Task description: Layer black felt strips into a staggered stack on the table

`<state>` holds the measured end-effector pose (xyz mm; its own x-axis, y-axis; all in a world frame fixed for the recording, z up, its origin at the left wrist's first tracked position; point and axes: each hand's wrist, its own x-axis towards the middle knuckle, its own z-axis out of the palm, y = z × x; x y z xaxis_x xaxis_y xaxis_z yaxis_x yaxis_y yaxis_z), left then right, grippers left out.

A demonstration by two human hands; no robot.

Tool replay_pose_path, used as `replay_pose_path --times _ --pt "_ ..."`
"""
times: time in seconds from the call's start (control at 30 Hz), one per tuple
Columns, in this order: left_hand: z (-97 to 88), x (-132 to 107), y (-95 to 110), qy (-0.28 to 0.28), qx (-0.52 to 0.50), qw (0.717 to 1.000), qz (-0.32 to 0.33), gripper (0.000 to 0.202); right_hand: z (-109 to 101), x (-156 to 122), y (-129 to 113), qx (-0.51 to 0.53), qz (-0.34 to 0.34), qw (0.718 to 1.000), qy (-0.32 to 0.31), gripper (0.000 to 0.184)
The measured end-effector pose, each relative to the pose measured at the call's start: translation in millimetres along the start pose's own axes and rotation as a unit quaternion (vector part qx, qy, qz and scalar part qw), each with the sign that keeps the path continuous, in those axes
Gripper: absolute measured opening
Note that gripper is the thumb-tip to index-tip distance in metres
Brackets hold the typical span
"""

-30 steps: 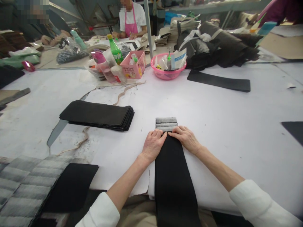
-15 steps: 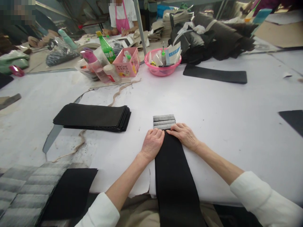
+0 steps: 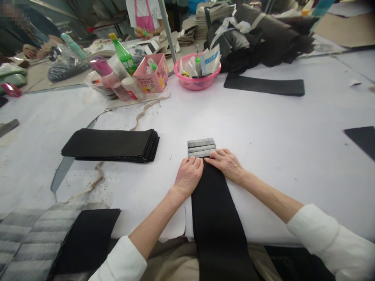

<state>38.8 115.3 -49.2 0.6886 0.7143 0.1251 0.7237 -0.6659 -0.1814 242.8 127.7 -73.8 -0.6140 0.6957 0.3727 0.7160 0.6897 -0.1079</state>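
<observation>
A long black fabric strip (image 3: 218,218) runs from the table over its front edge toward my lap. Its far end meets a small grey striped piece (image 3: 201,143) lying flat on the table. At that join my left hand (image 3: 189,173) has its fingers curled and pressed on the strip's left corner. My right hand (image 3: 225,163) pinches the right corner, thumb and fingertips close to the left ones. What lies beneath the fingertips is hidden. To the left rests a neat stack of black strips (image 3: 111,143).
Grey striped pieces (image 3: 32,238) and a black piece (image 3: 88,238) lie at the front left. A pink basin (image 3: 197,82), a pink box (image 3: 152,76) and bottles stand at the back. A folded black strip (image 3: 265,85) lies back right. Across the table, a person in a pink apron (image 3: 143,17) works.
The view has shifted slightly, so the far things sit a little higher and further left. Both hands keep nearly the same hold at the strip's end.
</observation>
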Motion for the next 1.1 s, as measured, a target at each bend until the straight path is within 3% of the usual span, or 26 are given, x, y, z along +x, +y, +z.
replay_pose_path --times 1.1 --pt "7.1 -13.8 -6.0 -0.02 -0.01 1.0 -0.012 0.032 1.7 -2.2 0.3 -0.029 -0.016 0.999 -0.004 0.024"
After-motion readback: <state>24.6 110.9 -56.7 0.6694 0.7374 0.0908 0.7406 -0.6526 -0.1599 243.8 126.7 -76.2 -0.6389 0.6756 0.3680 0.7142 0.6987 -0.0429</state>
